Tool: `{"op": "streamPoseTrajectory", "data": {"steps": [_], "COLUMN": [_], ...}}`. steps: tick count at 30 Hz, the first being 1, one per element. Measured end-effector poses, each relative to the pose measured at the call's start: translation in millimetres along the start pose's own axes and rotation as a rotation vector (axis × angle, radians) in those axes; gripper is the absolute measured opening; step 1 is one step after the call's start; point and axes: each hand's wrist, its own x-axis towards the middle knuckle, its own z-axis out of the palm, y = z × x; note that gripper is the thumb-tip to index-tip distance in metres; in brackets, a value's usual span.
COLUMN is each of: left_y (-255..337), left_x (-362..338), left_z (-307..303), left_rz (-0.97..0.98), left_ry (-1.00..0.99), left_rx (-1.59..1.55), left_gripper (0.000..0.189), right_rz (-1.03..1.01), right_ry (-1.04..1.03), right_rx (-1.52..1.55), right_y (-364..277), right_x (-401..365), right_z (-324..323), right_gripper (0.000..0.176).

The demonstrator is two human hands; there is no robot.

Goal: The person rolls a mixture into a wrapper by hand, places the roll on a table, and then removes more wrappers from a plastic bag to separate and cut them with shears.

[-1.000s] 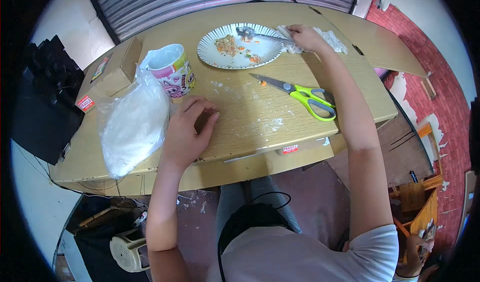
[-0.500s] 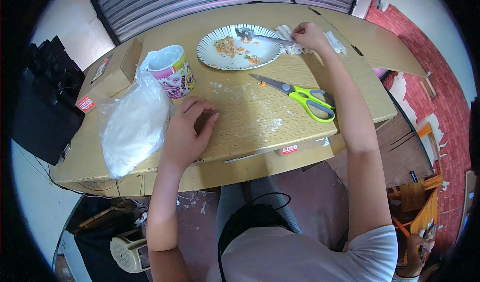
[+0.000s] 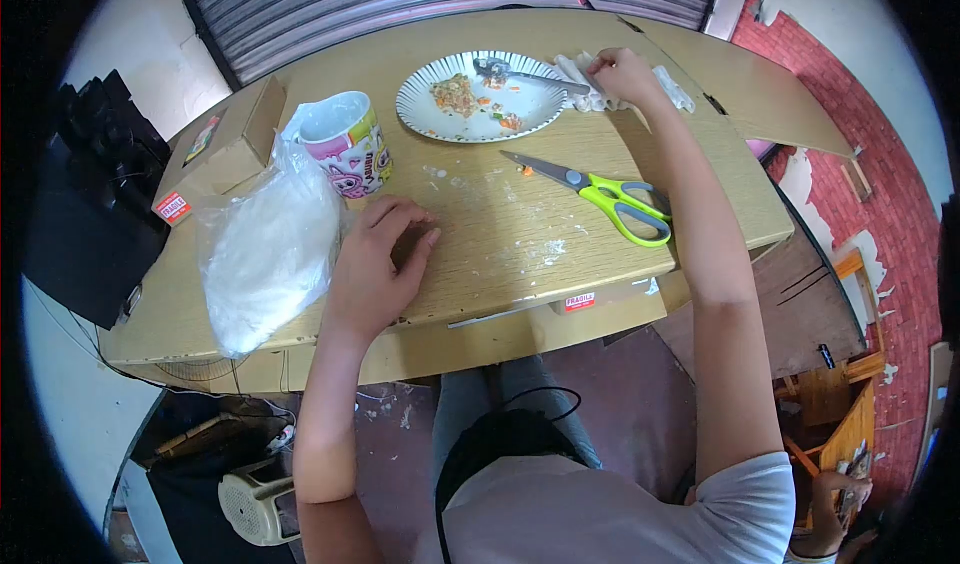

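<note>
My left hand (image 3: 380,264) rests on the table near its front edge, fingers curled with a gap to the thumb and nothing between them. Left of it lies a clear bag of white powder (image 3: 270,254), with a patterned mug (image 3: 345,144) behind. My right hand (image 3: 625,76) reaches to a crumpled white cloth (image 3: 590,89), fingertips bent over it; whether they pinch it is too small to tell. A white paper plate (image 3: 415,109) holds food bits and a spoon (image 3: 540,79), its handle pointing at the cloth. Green-handled scissors (image 3: 610,196) lie below the plate.
A cardboard box (image 3: 220,144) stands at the table's left, beside a black object (image 3: 95,194). White smears mark the wooden table (image 3: 480,264). A plastic stool (image 3: 255,504) is on the floor at lower left. Another person's hand (image 3: 835,494) shows at lower right.
My right hand has shifted very slightly at the cloth. My left hand has stayed in place.
</note>
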Motion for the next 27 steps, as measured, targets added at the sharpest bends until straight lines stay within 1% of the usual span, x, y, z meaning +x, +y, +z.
{"op": "streamPoseTrajectory", "data": {"steps": [3,5,6,8,9,11,12,14,15,16,17,18,20,21,22,23,24,25,26,27], "left_y": [1,0,0,1,1,1,0,-1,1,2,4,5,8,14,23,32,40,49,57,62], "left_x": [0,0,0,1,1,0,0,1,1,2,2,2,0,-3,-7,-11,-16,-21,-25,-28], "left_z": [0,1,1,-1,-1,0,1,1,0,-1,-2,-4,-9,-10,-9,-6,-1,5,10,13], "left_rz": [0.017,-0.010,-0.010,0.062,0.064,0.034,0.036,0.012,0.015,0.069,0.120,0.119,0.120,0.109,0.031,-0.046,-0.059,-0.094,-0.126,-0.113], "left_ry": [0.011,0.014,0.015,0.023,0.024,0.018,0.022,0.028,0.034,0.089,0.140,0.140,0.238,0.241,0.208,0.179,0.188,0.167,0.143,0.197], "left_rx": [0.019,0.007,0.007,0.053,0.053,0.018,0.016,-0.001,0.002,0.006,0.011,0.016,-0.100,-0.097,-0.337,-0.577,-0.570,-0.815,-1.060,-0.994], "left_gripper": [0.015,0.015,0.015,0.014,0.014,0.014,0.014,0.014,0.014,0.016,0.019,0.019,0.030,0.030,0.037,0.043,0.043,0.047,0.051,0.046], "right_rz": [-0.009,-0.066,-0.067,-0.053,-0.053,0.105,0.103,0.029,-0.016,-0.022,-0.144,-0.265,-0.391,-0.411,-0.430,-0.426,-0.421,-0.428,-0.433,-0.434], "right_ry": [0.036,-0.053,-0.053,-0.012,-0.011,0.056,0.059,0.192,0.148,0.152,0.031,-0.095,-0.290,-0.358,-0.429,-0.437,-0.444,-0.456,-0.457,-0.456], "right_rx": [0.046,0.042,0.042,0.008,0.008,0.128,0.126,0.272,0.323,0.325,0.451,0.577,0.744,0.896,1.047,1.059,1.074,1.080,1.198,1.316], "right_y": [4,3,4,5,1,-4,-2,4,0,-12,-33,-53,-88,-100,-113,-125,-137,-147,-154,-161], "right_x": [0,-2,-1,2,0,-3,-2,3,5,-1,-20,-42,-86,-107,-128,-150,-170,-185,-198,-207], "right_z": [-1,-6,-5,-4,-7,-17,-24,-42,-53,-68,-83,-94,-102,-97,-91,-87,-82,-74,-63,-56], "right_gripper": [0.025,0.023,0.023,0.023,0.023,0.027,0.027,0.031,0.036,0.036,0.039,0.042,0.045,0.045,0.046,0.046,0.045,0.045,0.040,0.036]}}
